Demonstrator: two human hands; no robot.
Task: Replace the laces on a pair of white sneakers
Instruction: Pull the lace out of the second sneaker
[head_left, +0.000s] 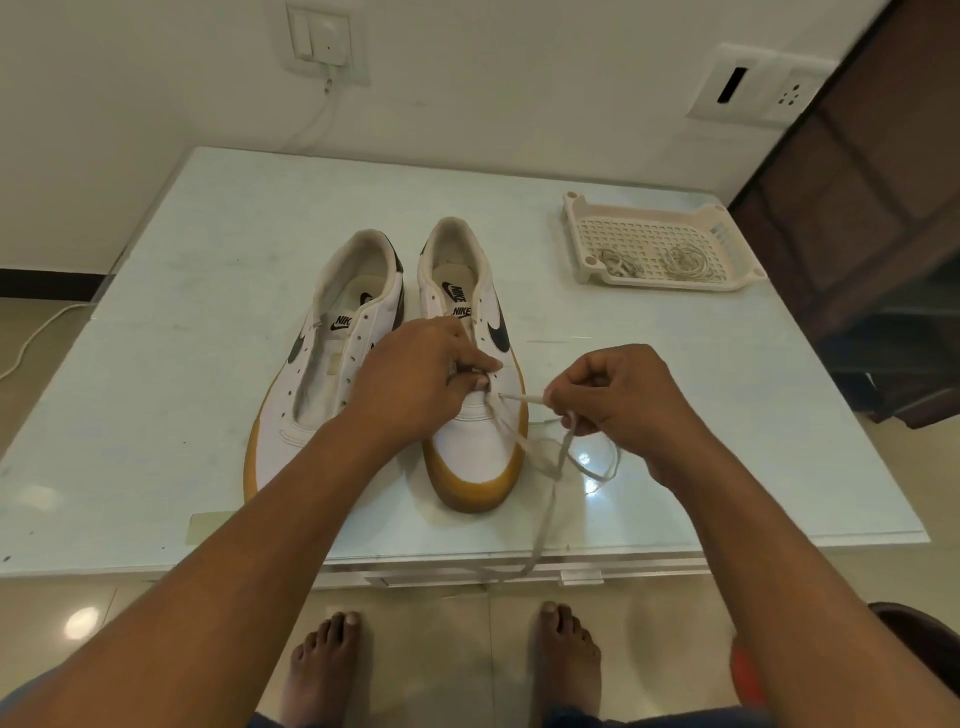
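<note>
Glass-topped table (208, 364) against a pale wall is noted as the work surface, with wall sockets behind it. Two white sneakers with tan soles are placed side by side on it, toes toward the person. The bare sneaker (311, 395) carries no lace; its eyelets are seen open. The worked sneaker (478, 452) stands just beside it, and a pale lace (545, 509) is engaged only at its lowest eyelets, near the toe.

The step in hand is judged to be the handling of that lace at the bottom row; whether it is being drawn in or out cannot be told. The loose length is trailed over the table's near edge.

The left hand (415, 379) is held over the worked sneaker, fingers curled, thumb and forefinger pinched at the eyelet edge where the lace emerges. The right hand (618, 400) is held just beside the toe, closed around the lace, one short stretch drawn taut between hand and eyelet. Both forearms are extended low over the table.

The next move is judged to call for steady tension and a free lace tip.

A perforated tray (576, 218) is set well apart, with two lace bundles (685, 260) inside.
</note>
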